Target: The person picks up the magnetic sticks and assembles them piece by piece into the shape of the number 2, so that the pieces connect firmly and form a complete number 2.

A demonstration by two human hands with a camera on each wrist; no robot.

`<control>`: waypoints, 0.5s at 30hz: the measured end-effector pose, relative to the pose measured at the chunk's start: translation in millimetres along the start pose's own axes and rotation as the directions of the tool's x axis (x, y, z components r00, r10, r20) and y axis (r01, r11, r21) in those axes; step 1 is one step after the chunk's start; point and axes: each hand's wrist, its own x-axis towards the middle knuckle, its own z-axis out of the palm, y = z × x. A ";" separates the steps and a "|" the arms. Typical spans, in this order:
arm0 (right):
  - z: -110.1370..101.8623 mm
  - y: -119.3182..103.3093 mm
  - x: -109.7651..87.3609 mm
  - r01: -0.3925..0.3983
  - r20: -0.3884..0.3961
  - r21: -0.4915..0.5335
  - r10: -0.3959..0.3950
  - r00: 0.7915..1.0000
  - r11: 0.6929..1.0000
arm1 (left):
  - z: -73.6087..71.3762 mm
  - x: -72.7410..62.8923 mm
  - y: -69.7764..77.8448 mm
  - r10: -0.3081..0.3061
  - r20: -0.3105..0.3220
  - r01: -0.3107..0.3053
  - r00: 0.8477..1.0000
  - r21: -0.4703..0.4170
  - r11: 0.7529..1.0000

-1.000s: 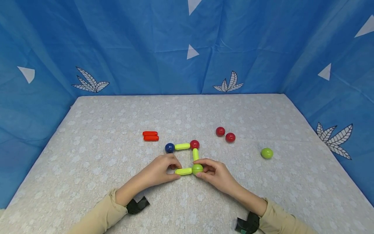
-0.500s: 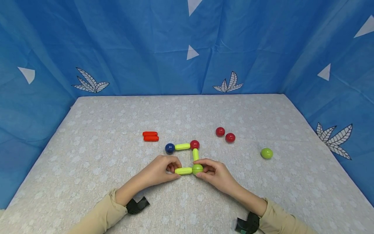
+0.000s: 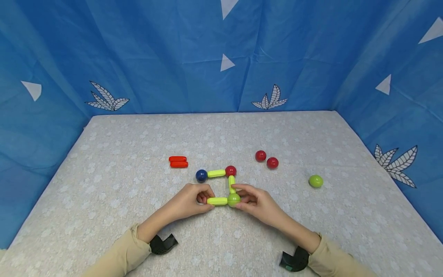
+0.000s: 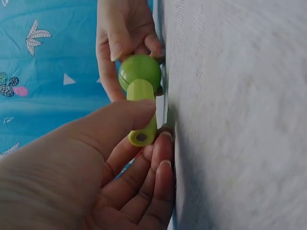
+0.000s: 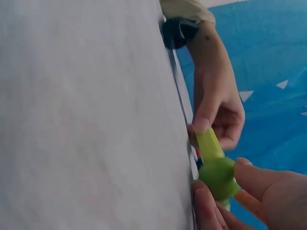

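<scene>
My left hand (image 3: 194,198) pinches the free end of a yellow-green rod (image 3: 217,201) between thumb and fingers. The rod's other end meets a green ball (image 3: 233,200). Around that ball, my right hand (image 3: 257,204) is loosely spread, its thumb at the ball's near right side and its index finger over a second yellow-green rod (image 3: 231,180). That rod runs from the green ball back to a red ball (image 3: 230,171). A third yellow-green rod (image 3: 216,173) links the red ball to a blue ball (image 3: 201,176). The left wrist view shows a dark round spot in the pinched rod's end (image 4: 141,137).
Two red rods (image 3: 178,161) lie side by side behind the left hand. Two loose red balls (image 3: 266,159) sit at the back right, and another green ball (image 3: 316,181) lies farther right. A blue curtain (image 3: 173,57) surrounds the cloth-covered table (image 3: 121,146).
The right hand's thumb and index finger have spread apart around the green ball, and the hand has shifted slightly right. The left hand has swung the pinched rod's free end slightly away from me.
</scene>
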 end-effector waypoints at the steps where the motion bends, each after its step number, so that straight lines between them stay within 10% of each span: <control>1: -4.1 -0.8 0.8 -0.003 -0.003 -0.004 0.003 1.000 1.000 | 0.3 0.1 -0.2 -0.004 -0.003 0.004 1.000 -0.006 1.000; 8: -23.0 -3.1 4.2 0.040 -0.123 -0.124 -0.055 0.991 0.991 | 1.1 -0.3 -0.8 -0.008 -0.016 0.007 1.000 -0.025 1.000; 15: -7.6 -7.8 3.4 0.162 -0.049 -0.269 -0.181 0.982 0.949 | 1.5 0.3 -2.5 0.004 -0.022 -0.005 1.000 -0.025 1.000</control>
